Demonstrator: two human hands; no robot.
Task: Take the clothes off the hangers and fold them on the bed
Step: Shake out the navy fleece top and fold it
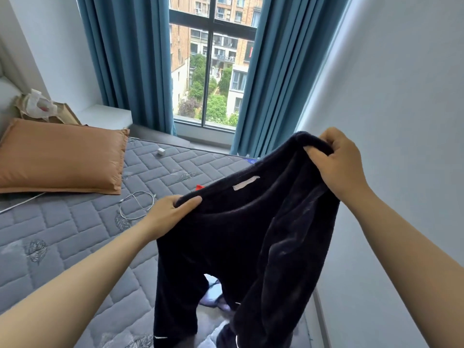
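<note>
A pair of dark navy fleece trousers (241, 237) hangs in the air over the bed (75, 222), waistband up, a pale label inside it. My left hand (170, 212) grips the left side of the waistband with the thumb on top. The right side of the waistband, held higher, is bunched in my right hand (339, 162). Both legs drop toward the mattress; their ends pass out of view at the bottom. No hanger shows on the trousers. A bit of red (199, 187) pokes out behind the waistband.
An orange pillow (62, 156) lies at the head of the grey quilted mattress. A white cable (136, 202) and a small white cube (160, 152) lie on it. Light cloth (213, 295) shows between the trouser legs. A white wall (401, 121) stands close on the right; blue curtains (130, 59) frame the window.
</note>
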